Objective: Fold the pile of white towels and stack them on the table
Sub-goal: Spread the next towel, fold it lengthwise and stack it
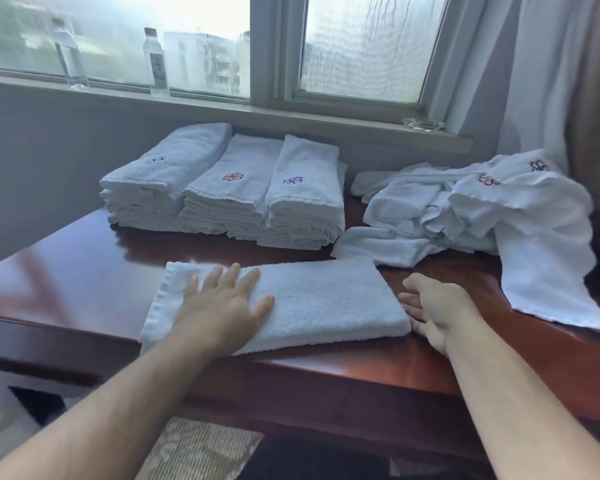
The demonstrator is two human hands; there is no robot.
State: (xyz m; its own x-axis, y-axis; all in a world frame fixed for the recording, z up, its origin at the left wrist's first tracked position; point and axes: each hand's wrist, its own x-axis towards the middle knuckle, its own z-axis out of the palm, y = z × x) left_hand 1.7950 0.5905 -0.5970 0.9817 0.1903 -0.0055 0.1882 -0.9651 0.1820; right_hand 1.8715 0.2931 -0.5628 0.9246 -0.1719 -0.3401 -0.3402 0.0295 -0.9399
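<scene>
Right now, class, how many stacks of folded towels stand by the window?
3: left stack, middle stack, right stack, side by side at the table's far edge.

Folded towel [312, 299] at table [84, 258] front, stacks [222, 192] behind, pile [482, 216] right

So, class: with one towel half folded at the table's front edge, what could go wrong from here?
1. The half-folded towel overhangs the table edge; under the left hand alone it might slip off.
2. A towel from the unfolded pile droops over the right side and may slide down.
</scene>
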